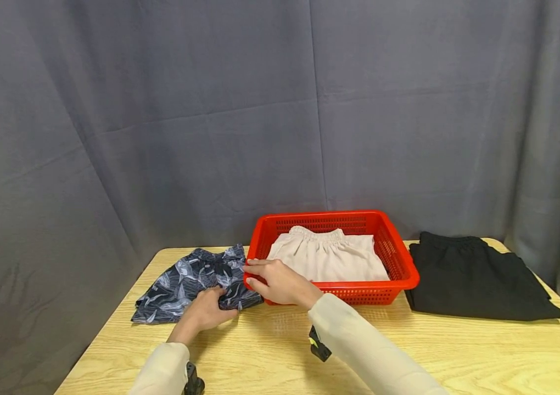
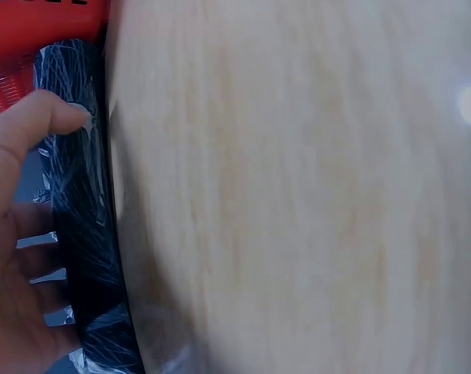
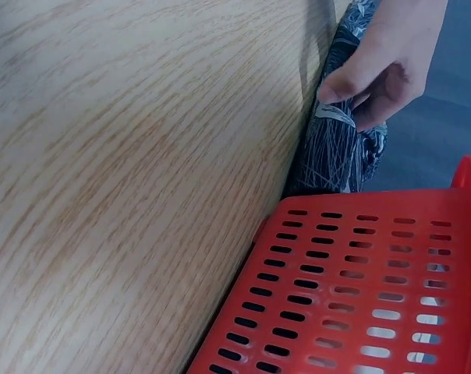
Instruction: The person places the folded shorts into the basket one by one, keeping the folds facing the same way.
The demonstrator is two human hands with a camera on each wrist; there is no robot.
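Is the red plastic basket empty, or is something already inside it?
Not empty: the red plastic basket holds one beige folded garment with an elastic waistband, lying flat inside.

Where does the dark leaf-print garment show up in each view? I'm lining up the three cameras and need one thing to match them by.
Head: the leaf-print garment lies left of centre on the table, against the red basket, both hands on its near right corner.
Left wrist: a dark vertical strip at the left edge, beside the left hand.
Right wrist: upper right, pinched by fingers.
Shared landmark: the red basket, touching the garment.
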